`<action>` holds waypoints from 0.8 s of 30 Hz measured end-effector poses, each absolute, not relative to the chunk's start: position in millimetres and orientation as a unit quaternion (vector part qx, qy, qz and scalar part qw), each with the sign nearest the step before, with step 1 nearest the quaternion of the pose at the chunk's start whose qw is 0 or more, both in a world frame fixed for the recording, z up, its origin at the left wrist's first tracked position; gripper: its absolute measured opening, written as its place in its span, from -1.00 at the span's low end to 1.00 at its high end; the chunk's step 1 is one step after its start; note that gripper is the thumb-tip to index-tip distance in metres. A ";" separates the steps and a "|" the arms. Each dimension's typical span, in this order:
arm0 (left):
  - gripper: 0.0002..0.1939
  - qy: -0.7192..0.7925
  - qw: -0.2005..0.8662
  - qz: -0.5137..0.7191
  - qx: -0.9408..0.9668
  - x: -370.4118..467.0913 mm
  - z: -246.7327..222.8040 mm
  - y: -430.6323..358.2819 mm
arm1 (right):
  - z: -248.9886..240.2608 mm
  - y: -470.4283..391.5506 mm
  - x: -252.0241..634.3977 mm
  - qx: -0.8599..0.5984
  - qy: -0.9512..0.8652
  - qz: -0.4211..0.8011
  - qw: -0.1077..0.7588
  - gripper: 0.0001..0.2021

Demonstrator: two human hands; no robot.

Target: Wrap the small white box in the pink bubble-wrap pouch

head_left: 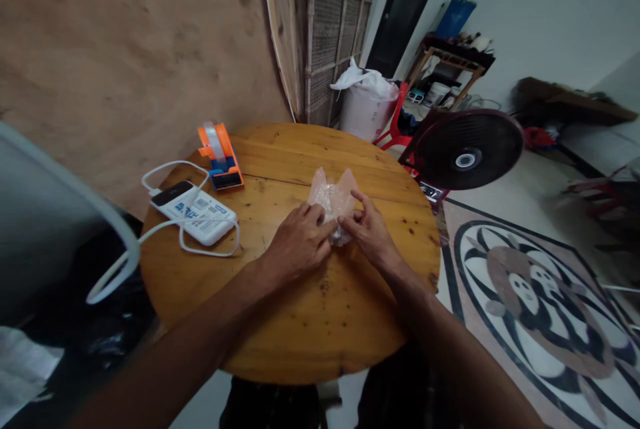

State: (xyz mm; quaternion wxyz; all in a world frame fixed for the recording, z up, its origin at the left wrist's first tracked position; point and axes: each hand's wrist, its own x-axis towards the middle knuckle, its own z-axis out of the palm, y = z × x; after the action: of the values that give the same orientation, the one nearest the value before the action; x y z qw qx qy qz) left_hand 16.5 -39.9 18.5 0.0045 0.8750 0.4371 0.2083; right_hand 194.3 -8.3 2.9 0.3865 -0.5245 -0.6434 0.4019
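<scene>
A small bundle of clear, pinkish bubble wrap [329,198] lies near the middle of the round wooden table [280,309], two loose flaps sticking up at its far side. My left hand [303,239] presses on its near left side with bent fingers, the index reaching across the front. From the right, my right hand [369,229] holds the wrap between thumb and curled fingers, its index finger raised along the right flap. Whatever the wrap may contain is hidden.
An orange and blue tape dispenser [220,156] stands at the table's back left. Nearer, a white power bank [197,212] lies with a looped white cable. Beyond the right edge are a dark round fan [467,149], a red chair [397,122] and a white sack [367,106].
</scene>
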 end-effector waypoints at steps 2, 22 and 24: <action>-0.74 0.431 0.005 0.212 0.877 15.9 18.2 -39.4 | 2.7 -7.3 191.7 -0.525 -0.648 0.392 0.388 -0.36; -0.50 0.421 0.127 0.346 0.829 10.9 14.4 -35.0 | 32.1 -44.7 182.4 -0.464 -0.774 0.265 0.339 -0.39; -0.47 0.421 0.137 0.346 0.828 10.6 14.2 -34.8 | 28.3 -44.8 186.9 -0.450 -0.779 0.275 0.341 -0.38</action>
State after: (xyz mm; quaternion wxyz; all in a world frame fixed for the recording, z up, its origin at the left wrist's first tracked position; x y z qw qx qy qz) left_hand 10.6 -34.8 14.2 0.1369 0.8275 0.4207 0.3457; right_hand 186.9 -44.8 28.3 0.3407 -0.4496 -0.7787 0.2746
